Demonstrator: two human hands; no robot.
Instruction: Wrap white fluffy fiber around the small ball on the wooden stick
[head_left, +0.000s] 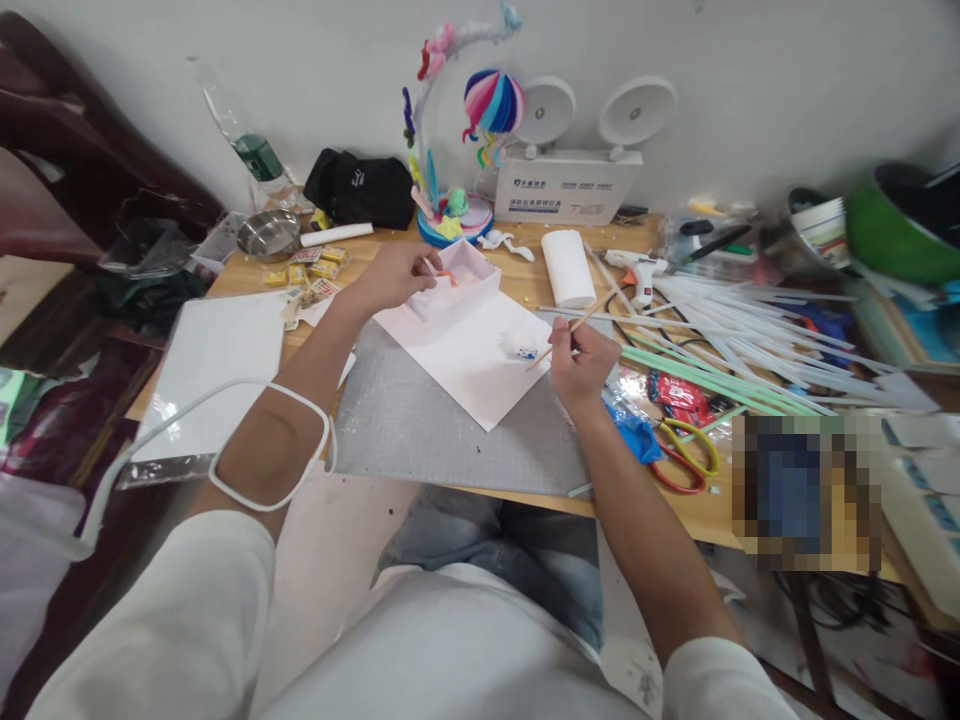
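My right hand [583, 362] is closed around a thin wooden stick [583, 318], whose lower end points down to the left over a white sheet [480, 375]. Close to that end, a small crumpled white packet with blue marks [519, 346] lies on the sheet. My left hand [401, 275] is at the left side of a pale pink open box [480, 287], fingers pinched together. A small orange piece [448, 277] shows by its fingertips inside the box; what the fingers grip is hidden. The sheet rests on a grey cutting mat [420, 440].
Behind the box stands a colourful craft with a striped balloon [493, 100]. On the right are a white roll [568, 268], a glue gun [637, 275], many thin sticks [750, 310] and scissors [686, 455]. A metal bowl [268, 235] and bottle [255, 150] stand left.
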